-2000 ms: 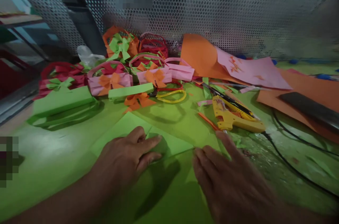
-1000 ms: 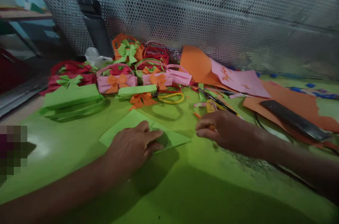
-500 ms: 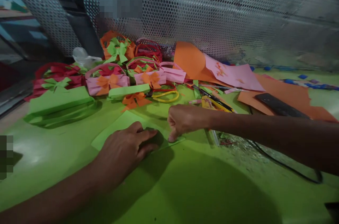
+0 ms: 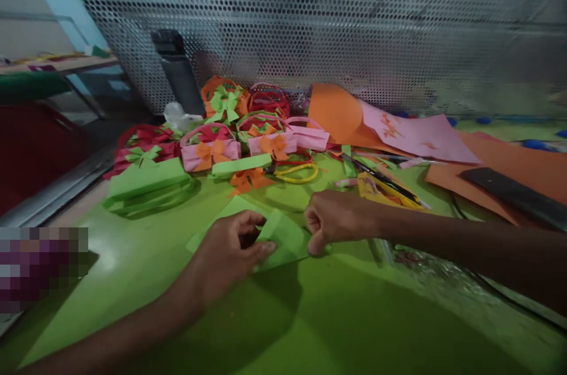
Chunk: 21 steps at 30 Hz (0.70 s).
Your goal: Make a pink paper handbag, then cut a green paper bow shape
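Observation:
A sheet of light green craft paper lies on the table before me, with a flap of it curled up. My left hand is curled at this flap, thumb on its near side and fingers bent behind it. At the paper's right end is my right hand, fingers folded into a fist and thumb pressed down on the corner. Just beyond the paper are an orange paper bow and yellow-handled scissors. The bent fingers hide part of the sheet's middle.
Several small handbags of coloured paper, among them a green bag and a pink bag, stand behind. A dark bottle leans by the perforated metal panel. Orange sheets and a black phone-like object lie right.
My left hand has lifted a flap of the green paper, which lay flatter before. The right hand stays on the corner. The camera view has shifted left and up.

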### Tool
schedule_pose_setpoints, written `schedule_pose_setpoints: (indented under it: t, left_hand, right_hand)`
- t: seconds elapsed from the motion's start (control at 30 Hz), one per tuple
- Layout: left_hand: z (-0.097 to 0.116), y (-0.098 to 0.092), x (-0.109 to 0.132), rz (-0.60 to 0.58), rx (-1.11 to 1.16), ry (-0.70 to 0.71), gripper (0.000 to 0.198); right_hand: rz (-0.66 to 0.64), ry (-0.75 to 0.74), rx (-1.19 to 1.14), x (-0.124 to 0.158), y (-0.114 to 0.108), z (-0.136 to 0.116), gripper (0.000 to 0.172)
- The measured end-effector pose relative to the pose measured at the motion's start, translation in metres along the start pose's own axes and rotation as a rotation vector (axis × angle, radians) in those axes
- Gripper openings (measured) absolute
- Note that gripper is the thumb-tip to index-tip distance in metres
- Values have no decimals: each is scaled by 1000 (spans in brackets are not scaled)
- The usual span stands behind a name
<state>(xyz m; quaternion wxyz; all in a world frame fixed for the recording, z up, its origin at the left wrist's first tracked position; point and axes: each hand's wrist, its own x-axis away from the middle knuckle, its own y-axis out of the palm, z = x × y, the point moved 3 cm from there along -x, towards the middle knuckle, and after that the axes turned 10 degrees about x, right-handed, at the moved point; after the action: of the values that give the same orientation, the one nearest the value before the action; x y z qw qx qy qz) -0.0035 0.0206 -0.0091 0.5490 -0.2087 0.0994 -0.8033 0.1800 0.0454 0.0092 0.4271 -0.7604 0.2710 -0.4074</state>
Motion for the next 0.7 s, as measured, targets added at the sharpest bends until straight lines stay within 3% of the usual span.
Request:
schedule_pose_setpoints:
  t: [0.1, 0.2, 0.3, 0.37, 0.7]
  left_hand:
    - [1, -2, 1, -64, 14, -42, 25]
    - [0, -5, 2, -82, -11, 8, 28]
    - [-1, -6, 4, -116, -39, 105, 29]
    - [-2, -5, 5, -135, -50, 122, 32]
    - [-3, -2, 6, -76, -167, 160, 37]
  right_hand:
    - [-31, -17, -65, 3, -3, -1, 20]
    - [-59, -87, -163, 6, -3, -7, 34]
    - [-75, -140, -181, 10, 2, -13, 18]
    - [-49, -107, -128, 13, 6, -13, 10]
    - [162, -40, 2, 32, 20, -8, 22]
